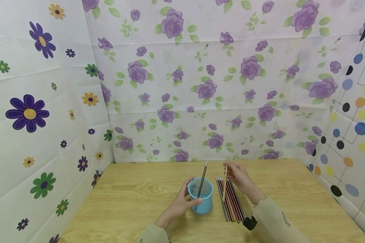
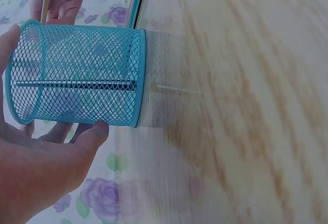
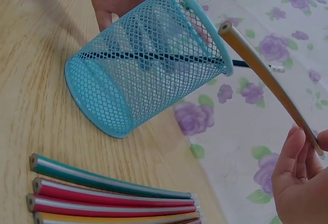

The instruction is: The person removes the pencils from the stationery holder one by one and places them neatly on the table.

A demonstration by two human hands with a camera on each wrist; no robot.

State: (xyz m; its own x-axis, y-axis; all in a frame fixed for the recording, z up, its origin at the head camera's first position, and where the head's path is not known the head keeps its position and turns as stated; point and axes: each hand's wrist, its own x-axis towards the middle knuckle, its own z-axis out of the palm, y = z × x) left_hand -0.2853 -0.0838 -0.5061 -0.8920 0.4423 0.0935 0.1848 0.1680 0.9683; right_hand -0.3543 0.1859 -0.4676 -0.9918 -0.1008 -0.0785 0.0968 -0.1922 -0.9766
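Observation:
A light-blue mesh pencil cup (image 1: 203, 206) stands upright on the table, and my left hand (image 1: 179, 204) grips it round its side. One dark pencil (image 1: 202, 179) leans inside it, its white eraser end up past the rim. To the right, my right hand (image 1: 238, 175) pinches a yellow-orange pencil (image 3: 266, 78) near its eraser end. That pencil's unsharpened lower end is beside the cup's rim in the right wrist view, apart from the dark pencil. Below my right hand lies a row of several pencils (image 1: 231, 206), green, red, yellow and dark, side by side.
The wood-grain table (image 1: 134, 189) meets a floral cloth (image 1: 185, 101) at the back. Patterned cloths hang on the left (image 1: 42, 152) and right (image 1: 346, 135). A small black object (image 1: 249, 223) sits at my right sleeve, near the row's front end.

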